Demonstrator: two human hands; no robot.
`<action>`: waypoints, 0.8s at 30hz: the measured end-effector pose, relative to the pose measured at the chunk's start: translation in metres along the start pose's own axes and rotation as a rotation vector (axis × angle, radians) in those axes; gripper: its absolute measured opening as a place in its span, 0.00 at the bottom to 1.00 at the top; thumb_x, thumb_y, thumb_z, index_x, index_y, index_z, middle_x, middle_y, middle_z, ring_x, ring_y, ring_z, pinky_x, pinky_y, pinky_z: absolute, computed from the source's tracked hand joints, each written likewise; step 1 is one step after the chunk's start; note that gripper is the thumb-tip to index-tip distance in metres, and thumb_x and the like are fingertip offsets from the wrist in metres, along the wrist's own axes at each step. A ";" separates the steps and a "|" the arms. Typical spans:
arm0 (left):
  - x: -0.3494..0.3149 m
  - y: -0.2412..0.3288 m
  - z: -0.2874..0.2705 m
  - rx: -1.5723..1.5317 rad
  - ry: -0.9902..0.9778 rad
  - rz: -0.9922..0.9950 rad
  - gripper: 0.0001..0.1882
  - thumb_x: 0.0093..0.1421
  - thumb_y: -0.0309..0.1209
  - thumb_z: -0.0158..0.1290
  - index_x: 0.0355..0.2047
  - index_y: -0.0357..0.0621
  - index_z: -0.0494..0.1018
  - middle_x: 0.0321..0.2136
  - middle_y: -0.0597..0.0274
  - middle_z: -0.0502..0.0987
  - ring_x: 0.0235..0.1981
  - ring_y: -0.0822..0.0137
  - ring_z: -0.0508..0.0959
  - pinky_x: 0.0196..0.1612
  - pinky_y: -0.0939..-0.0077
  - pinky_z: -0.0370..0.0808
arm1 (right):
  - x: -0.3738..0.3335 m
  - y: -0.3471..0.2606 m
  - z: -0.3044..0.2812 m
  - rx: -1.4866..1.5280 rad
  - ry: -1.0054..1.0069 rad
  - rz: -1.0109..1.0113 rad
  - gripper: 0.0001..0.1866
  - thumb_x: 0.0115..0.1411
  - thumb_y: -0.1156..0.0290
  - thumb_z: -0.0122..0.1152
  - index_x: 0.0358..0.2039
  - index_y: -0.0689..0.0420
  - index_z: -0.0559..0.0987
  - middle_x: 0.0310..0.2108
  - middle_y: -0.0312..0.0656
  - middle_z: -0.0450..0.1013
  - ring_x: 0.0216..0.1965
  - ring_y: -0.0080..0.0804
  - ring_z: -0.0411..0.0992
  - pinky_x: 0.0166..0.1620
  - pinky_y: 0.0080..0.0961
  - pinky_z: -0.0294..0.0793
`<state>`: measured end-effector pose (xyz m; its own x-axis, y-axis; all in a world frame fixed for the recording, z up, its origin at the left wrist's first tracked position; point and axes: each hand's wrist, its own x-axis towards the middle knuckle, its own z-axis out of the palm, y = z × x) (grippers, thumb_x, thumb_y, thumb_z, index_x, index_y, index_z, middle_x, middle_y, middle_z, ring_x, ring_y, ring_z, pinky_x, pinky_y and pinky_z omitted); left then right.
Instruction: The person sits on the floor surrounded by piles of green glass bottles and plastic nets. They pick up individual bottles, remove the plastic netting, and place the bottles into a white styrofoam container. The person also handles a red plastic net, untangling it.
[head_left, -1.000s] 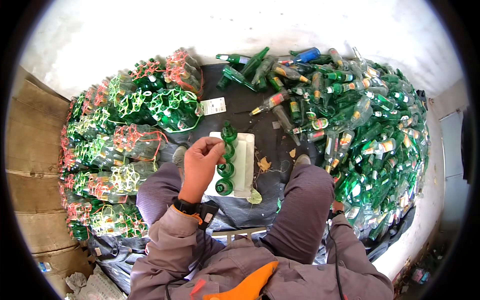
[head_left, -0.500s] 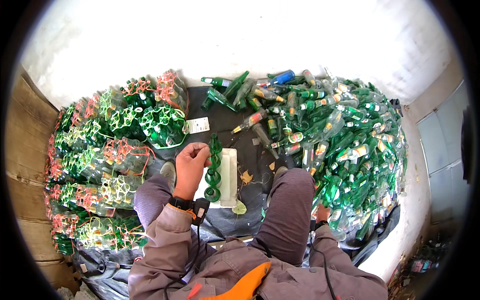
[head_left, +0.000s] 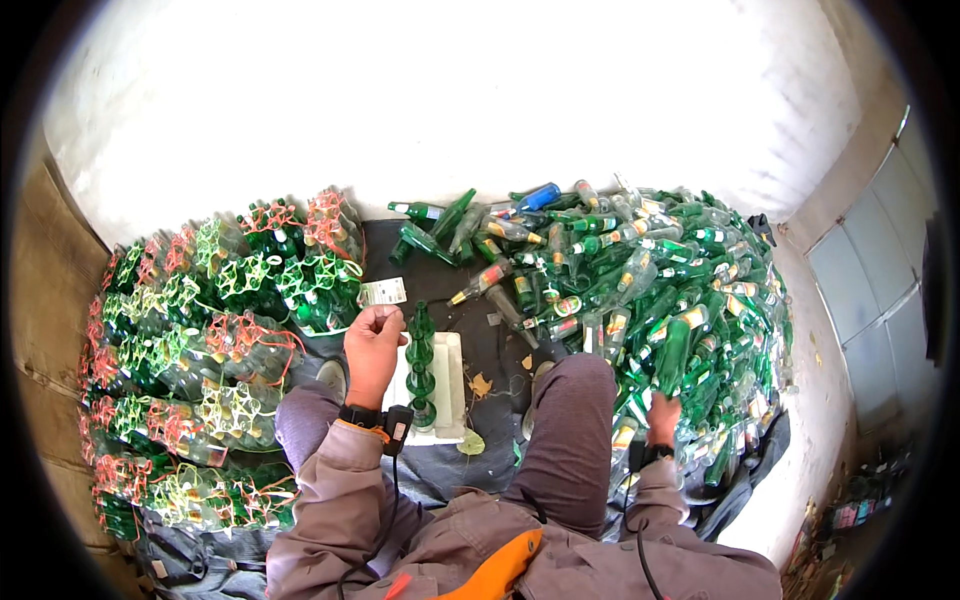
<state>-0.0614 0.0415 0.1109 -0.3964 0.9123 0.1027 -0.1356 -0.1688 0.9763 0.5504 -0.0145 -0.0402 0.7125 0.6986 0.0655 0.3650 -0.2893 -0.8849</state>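
Several green glass bottles (head_left: 421, 383) stand in a row on a white foam-like slab (head_left: 449, 385) between my knees. Just left of the row's far end is my left hand (head_left: 375, 343), its fingers curled together; what they hold, if anything, is hidden. On the right, my right hand (head_left: 663, 418) is closed around one end of a green glass bottle (head_left: 675, 352), raised over the near part of a large heap of loose bottles (head_left: 640, 265). Most of these are green or clear, many with labels.
Bundles of bottles bound with red and yellow-green plastic netting (head_left: 240, 270) are stacked at left. A dark sheet (head_left: 430, 285) covers the floor, with a white label card (head_left: 384, 291) and dry leaves (head_left: 480, 385) on it. A white wall (head_left: 450, 110) rises behind.
My right hand has come up from the heap's near edge with a green bottle now visible in it. My left hand stays beside the row. The whole view has shifted slightly.
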 end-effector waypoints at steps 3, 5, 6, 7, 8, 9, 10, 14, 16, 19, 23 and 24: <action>0.007 0.025 -0.005 0.078 -0.008 0.095 0.05 0.66 0.26 0.59 0.38 0.36 0.79 0.27 0.68 0.80 0.23 0.79 0.76 0.27 0.83 0.74 | -0.004 -0.135 0.008 -0.046 -0.012 -0.231 0.15 0.55 0.65 0.63 0.32 0.67 0.77 0.22 0.38 0.72 0.23 0.26 0.68 0.27 0.31 0.67; 0.015 0.049 -0.004 0.145 -0.035 0.164 0.04 0.66 0.25 0.59 0.39 0.37 0.79 0.27 0.69 0.80 0.23 0.80 0.75 0.28 0.83 0.73 | -0.023 -0.229 0.013 0.089 -0.197 -0.132 0.12 0.57 0.66 0.64 0.32 0.63 0.78 0.22 0.32 0.71 0.21 0.19 0.65 0.25 0.25 0.64; 0.018 0.063 0.001 0.175 -0.038 0.197 0.03 0.67 0.24 0.58 0.39 0.37 0.79 0.27 0.70 0.79 0.23 0.81 0.75 0.28 0.84 0.71 | -0.036 -0.273 0.012 0.150 -0.331 -0.084 0.11 0.59 0.67 0.64 0.34 0.62 0.78 0.22 0.30 0.70 0.21 0.15 0.64 0.23 0.21 0.61; 0.022 0.074 0.008 0.258 -0.067 0.257 0.03 0.67 0.24 0.58 0.38 0.37 0.80 0.27 0.69 0.80 0.24 0.81 0.75 0.28 0.83 0.72 | -0.053 -0.311 0.017 0.181 -0.345 -0.144 0.10 0.60 0.68 0.65 0.37 0.60 0.78 0.22 0.28 0.68 0.20 0.13 0.61 0.22 0.18 0.58; 0.027 0.086 0.016 0.278 -0.112 0.308 0.03 0.66 0.23 0.59 0.38 0.37 0.80 0.28 0.67 0.80 0.25 0.81 0.75 0.28 0.83 0.72 | -0.053 -0.327 0.021 0.239 -0.473 -0.172 0.11 0.62 0.69 0.65 0.41 0.61 0.78 0.24 0.27 0.69 0.20 0.14 0.61 0.23 0.18 0.58; 0.029 0.098 0.020 0.310 -0.146 0.357 0.03 0.65 0.23 0.59 0.38 0.38 0.80 0.28 0.66 0.80 0.25 0.81 0.76 0.29 0.83 0.72 | -0.066 -0.352 0.034 0.296 -0.561 -0.177 0.13 0.63 0.70 0.65 0.46 0.61 0.78 0.26 0.27 0.71 0.22 0.14 0.62 0.25 0.17 0.58; 0.031 0.104 0.021 0.350 -0.175 0.407 0.03 0.64 0.23 0.60 0.38 0.38 0.80 0.29 0.64 0.81 0.26 0.80 0.76 0.29 0.82 0.73 | -0.080 -0.376 0.049 0.267 -0.652 -0.207 0.15 0.63 0.69 0.66 0.48 0.61 0.79 0.28 0.27 0.72 0.23 0.14 0.62 0.26 0.18 0.59; 0.034 0.137 0.036 0.627 -0.305 0.765 0.13 0.55 0.20 0.63 0.42 0.41 0.80 0.37 0.57 0.82 0.38 0.61 0.82 0.43 0.67 0.78 | -0.110 -0.413 0.127 0.154 -0.838 -0.525 0.15 0.61 0.67 0.70 0.44 0.61 0.81 0.26 0.27 0.70 0.26 0.14 0.66 0.27 0.21 0.64; 0.038 0.139 0.040 0.863 -0.364 0.976 0.25 0.46 0.20 0.65 0.48 0.46 0.79 0.47 0.54 0.80 0.56 0.46 0.76 0.60 0.53 0.72 | -0.133 -0.429 0.163 -0.107 -0.809 -0.753 0.19 0.57 0.61 0.71 0.41 0.63 0.80 0.28 0.43 0.75 0.30 0.35 0.74 0.36 0.33 0.73; 0.036 0.106 0.032 1.124 -0.391 0.971 0.36 0.44 0.23 0.64 0.58 0.52 0.74 0.59 0.54 0.73 0.66 0.45 0.67 0.65 0.44 0.66 | -0.169 -0.422 0.214 -0.174 -0.875 -0.903 0.23 0.55 0.59 0.72 0.44 0.62 0.78 0.34 0.58 0.77 0.38 0.58 0.78 0.40 0.45 0.76; 0.046 0.067 0.022 1.189 -0.472 0.857 0.35 0.45 0.25 0.64 0.57 0.49 0.72 0.54 0.54 0.75 0.62 0.49 0.72 0.64 0.46 0.66 | -0.207 -0.395 0.238 -0.220 -1.153 -0.801 0.29 0.55 0.60 0.73 0.52 0.61 0.75 0.40 0.61 0.78 0.43 0.63 0.77 0.44 0.48 0.76; 0.050 0.058 0.016 1.173 -0.545 0.790 0.32 0.46 0.25 0.63 0.55 0.47 0.72 0.49 0.55 0.77 0.57 0.50 0.74 0.61 0.50 0.68 | -0.210 -0.395 0.241 -0.199 -1.147 -0.844 0.28 0.54 0.60 0.73 0.51 0.61 0.76 0.40 0.60 0.79 0.44 0.62 0.77 0.44 0.47 0.77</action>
<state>-0.0745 0.0829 0.1759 0.3910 0.7993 0.4564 0.8272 -0.5226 0.2064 0.1126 0.1105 0.1845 -0.5872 0.8083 0.0431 0.5715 0.4517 -0.6851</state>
